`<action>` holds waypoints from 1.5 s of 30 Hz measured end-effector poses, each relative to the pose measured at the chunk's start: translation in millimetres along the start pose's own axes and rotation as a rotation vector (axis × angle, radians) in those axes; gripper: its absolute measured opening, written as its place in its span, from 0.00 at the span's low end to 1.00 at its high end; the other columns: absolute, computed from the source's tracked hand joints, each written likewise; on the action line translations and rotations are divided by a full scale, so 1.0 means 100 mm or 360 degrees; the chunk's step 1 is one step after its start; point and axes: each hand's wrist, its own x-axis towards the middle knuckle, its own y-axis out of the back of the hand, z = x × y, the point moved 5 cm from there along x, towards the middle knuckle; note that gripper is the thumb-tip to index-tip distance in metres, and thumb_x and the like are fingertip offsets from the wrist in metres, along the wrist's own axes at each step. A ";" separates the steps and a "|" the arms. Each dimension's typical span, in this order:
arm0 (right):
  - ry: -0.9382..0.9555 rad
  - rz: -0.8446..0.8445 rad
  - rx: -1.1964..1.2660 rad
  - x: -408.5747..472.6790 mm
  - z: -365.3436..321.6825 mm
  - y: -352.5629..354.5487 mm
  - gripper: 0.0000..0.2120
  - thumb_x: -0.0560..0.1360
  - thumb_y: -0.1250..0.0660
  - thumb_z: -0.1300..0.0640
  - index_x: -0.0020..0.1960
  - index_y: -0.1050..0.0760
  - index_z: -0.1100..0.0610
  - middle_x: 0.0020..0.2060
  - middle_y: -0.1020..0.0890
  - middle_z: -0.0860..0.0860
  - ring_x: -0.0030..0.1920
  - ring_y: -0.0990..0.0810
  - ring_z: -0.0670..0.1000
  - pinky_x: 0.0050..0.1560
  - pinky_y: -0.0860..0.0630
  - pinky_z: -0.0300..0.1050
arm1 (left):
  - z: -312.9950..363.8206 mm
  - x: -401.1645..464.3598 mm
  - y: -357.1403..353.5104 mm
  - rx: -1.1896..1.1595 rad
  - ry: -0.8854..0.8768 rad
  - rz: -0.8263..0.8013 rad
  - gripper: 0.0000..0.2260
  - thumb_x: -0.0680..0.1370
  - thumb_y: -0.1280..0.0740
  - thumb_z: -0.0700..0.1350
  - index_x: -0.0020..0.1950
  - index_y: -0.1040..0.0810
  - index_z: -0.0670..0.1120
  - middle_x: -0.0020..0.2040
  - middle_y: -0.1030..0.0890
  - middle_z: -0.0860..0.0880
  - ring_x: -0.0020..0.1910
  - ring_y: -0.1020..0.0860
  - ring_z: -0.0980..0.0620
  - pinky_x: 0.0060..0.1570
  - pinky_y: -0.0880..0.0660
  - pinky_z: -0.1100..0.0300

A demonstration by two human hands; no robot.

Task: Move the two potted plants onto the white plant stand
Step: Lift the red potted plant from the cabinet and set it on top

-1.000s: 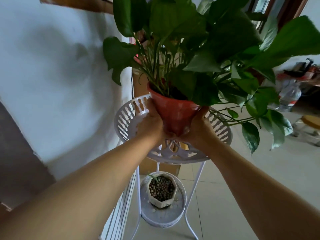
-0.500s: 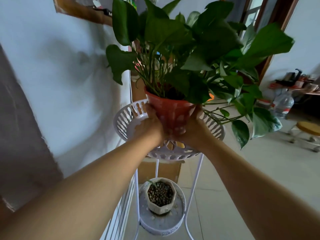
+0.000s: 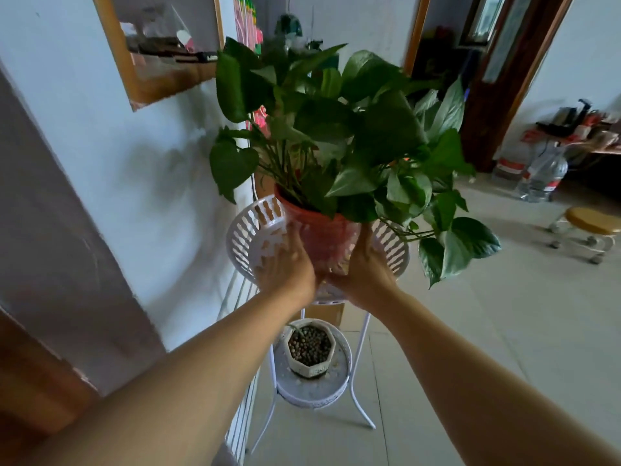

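While my left hand (image 3: 285,264) and right hand (image 3: 364,270) cup it, fingers (image 3: 293,237) gripping at nine and three o'clock, the red pot (image 3: 324,237) sits between them over the stand's top basket (image 3: 243,237).

Two potted plants (image 3: 322,237) (image 3: 309,348), one white plant stand (image 3: 242,237), two hands (image 3: 289,264) (image 3: 364,274), one stool (image 3: 591,223), one water bottle (image 3: 544,173)

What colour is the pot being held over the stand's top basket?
Reddish-orange, seen in the head view: the pot sits between the left hand and right hand.
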 end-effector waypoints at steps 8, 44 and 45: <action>-0.0064 -0.0145 0.0119 -0.47 -0.13 0.13 0.35 0.76 0.38 0.61 0.76 0.56 0.59 0.71 0.37 0.64 0.64 0.30 0.64 0.62 0.30 0.56 | 0.16 -0.62 0.18 0.0000 0.0032 -0.0295 0.40 0.77 0.37 0.53 0.77 0.62 0.45 0.69 0.30 0.41 0.65 0.28 0.39 0.61 0.29 0.43; -0.0014 -0.0146 0.0148 -1.04 1.53 3.66 0.24 0.78 0.40 0.59 0.72 0.43 0.58 0.69 0.35 0.58 0.66 0.31 0.59 0.63 0.31 0.52 | 3.86 -1.40 0.62 -0.0048 0.0077 -0.0199 0.28 0.78 0.42 0.56 0.74 0.45 0.47 0.69 0.29 0.43 0.65 0.28 0.42 0.61 0.27 0.45; 0.0007 -0.0166 0.0119 -0.91 1.56 3.65 0.24 0.78 0.40 0.59 0.72 0.43 0.58 0.69 0.35 0.58 0.66 0.31 0.59 0.63 0.31 0.52 | 3.86 -1.31 0.57 -0.0058 0.0099 -0.0199 0.28 0.78 0.42 0.56 0.74 0.46 0.47 0.69 0.29 0.43 0.65 0.28 0.41 0.61 0.28 0.45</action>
